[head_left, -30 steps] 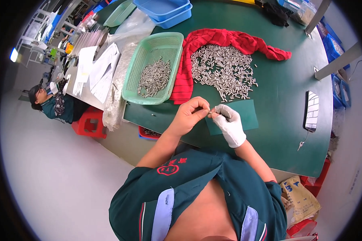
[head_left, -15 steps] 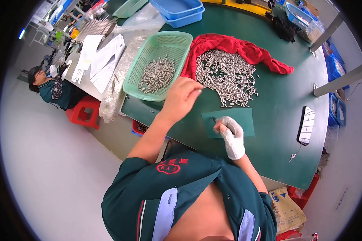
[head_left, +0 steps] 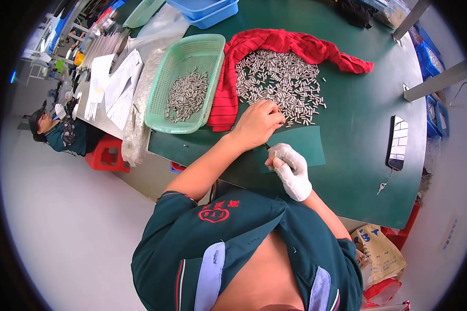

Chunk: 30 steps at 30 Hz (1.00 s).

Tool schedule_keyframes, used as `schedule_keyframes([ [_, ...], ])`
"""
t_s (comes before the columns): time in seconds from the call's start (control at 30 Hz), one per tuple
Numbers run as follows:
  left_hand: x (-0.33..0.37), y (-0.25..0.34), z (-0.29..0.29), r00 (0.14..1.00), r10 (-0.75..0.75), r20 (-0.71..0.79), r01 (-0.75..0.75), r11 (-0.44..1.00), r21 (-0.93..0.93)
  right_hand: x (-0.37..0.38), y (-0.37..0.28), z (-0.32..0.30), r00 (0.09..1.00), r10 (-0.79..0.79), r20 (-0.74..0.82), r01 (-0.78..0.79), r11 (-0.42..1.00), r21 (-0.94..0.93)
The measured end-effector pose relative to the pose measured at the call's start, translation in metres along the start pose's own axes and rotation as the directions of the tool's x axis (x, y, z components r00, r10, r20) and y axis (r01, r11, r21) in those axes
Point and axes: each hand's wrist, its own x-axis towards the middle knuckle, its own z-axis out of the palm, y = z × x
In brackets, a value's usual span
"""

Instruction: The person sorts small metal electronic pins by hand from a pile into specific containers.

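My bare left hand is at the near edge of a spread pile of small silvery metal pins. Its fingers are curled together and whatever they hold, if anything, is hidden. Just nearer to me, my right hand, in a white fingerless glove, is closed around a thin dark tool, whose kind I cannot make out. Only its narrow end shows, just below the left hand. Both hands are over a green rectangular mat. To the left, a light-green perforated basket contains more pins.
A red striped cloth borders the pile on its left and far sides. On the right of the green table lie a phone and a key. Blue trays stand behind. A co-worker sits far left.
My left hand has moved from beside the basket, rightward to the pile's near edge, close to the right hand. The right hand keeps its grip on the thin tool. The view has shifted slightly.
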Motion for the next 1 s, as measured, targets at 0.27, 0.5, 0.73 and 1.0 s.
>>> schedule_keyframes([
  [0.27, -0.026, -0.016, -0.02, 0.982, -0.183, -0.036, 0.181, 0.982, -0.053, 0.002, 0.002, -0.001, 1.0, -0.001, 0.002, 0.001, 1.0, 0.009],
  [0.5, -0.037, -0.01, -0.037, 0.934, -0.339, -0.112, 0.332, 0.94, -0.081, 0.004, 0.002, -0.003, 1.0, 0.016, 0.0, -0.016, 1.0, 0.025],
  [0.73, -0.032, -0.019, -0.025, 0.943, -0.286, -0.171, 0.308, 0.944, 0.122, 0.004, 0.003, -0.001, 1.0, 0.0, 0.007, 0.0, 1.0, 0.012],
  [1.0, -0.027, -0.024, -0.022, 0.939, -0.304, -0.158, 0.339, 0.896, 0.287, 0.004, 0.003, -0.001, 1.0, 0.016, -0.004, -0.015, 0.999, 0.052],
])
